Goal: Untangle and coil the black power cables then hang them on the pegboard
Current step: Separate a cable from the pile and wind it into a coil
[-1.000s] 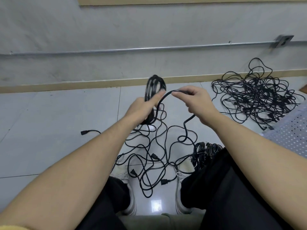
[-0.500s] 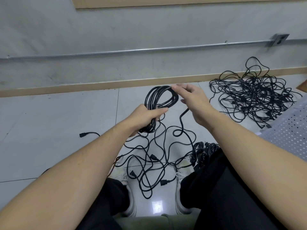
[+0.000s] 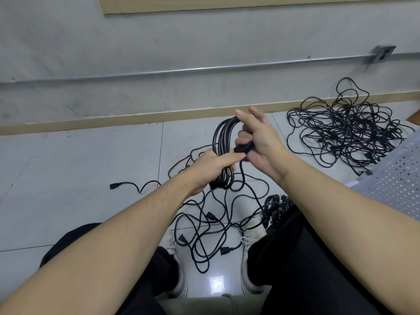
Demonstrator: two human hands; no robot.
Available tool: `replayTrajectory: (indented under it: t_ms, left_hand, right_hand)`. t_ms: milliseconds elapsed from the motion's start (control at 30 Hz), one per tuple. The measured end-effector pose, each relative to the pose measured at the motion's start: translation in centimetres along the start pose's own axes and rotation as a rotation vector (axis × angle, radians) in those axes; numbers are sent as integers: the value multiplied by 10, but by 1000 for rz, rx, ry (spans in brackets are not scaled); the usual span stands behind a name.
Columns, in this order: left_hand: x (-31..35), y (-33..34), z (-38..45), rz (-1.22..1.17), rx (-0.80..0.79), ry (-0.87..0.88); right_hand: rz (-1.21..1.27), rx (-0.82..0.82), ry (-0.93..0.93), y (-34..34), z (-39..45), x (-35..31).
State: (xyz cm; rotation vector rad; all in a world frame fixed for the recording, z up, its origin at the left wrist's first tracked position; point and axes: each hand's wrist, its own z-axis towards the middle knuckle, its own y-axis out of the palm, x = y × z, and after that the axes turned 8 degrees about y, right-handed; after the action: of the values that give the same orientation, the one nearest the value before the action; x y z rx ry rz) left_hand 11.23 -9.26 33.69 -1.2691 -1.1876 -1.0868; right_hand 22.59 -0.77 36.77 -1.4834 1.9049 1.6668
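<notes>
Several black loops make up the coil (image 3: 223, 153), held upright above the floor (image 3: 68, 178), its tail trailing into loose cable (image 3: 204, 223) between the shoes. Left hand (image 3: 211, 169) grips the coil's lower part, fingers wrapped tight. Right hand (image 3: 256, 142) pinches a black plug (image 3: 244, 147) against the coil, index finger straight along the top. A tangled pile (image 3: 347, 133) lies well apart at right, near the pegboard (image 3: 395, 180).

Grey wall (image 3: 159, 42) (conduit (image 3: 181, 70)), tiled floor (image 3: 68, 167)
</notes>
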Motion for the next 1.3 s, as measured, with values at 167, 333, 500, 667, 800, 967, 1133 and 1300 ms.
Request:
replayTrajectory:
  t_ms: [167, 333, 500, 667, 800, 967, 1133, 1300]
  left_hand:
    - [0, 0, 2, -100, 8, -13]
    - [12, -7, 5, -291, 296, -36]
    - [25, -30, 12, -637, 545, 52]
    - [25, -44, 12, -779, 713, 58]
    - [20, -45, 12, -668, 852, -31]
    - [19, -56, 14, -539, 992, -72]
    - [10, -60, 16, -189, 984, -81]
    - [-1, -58, 17, 213, 811, -123]
  right_hand:
    - [-105, -15, 71, -4, 4, -2]
    - [-547, -106, 300, -13, 7, 5]
    - [-941, -346, 408, -13, 3, 21]
    - [-1201, -397, 242, -11, -8, 24]
    - [-1542, -384, -11, -5, -2, 29]
    - [-1577, -378, -118, -10, 1, 36]
    - [-1702, -424, -150, -21, 4, 27]
    - [-1715, -431, -165, -26, 8, 13]
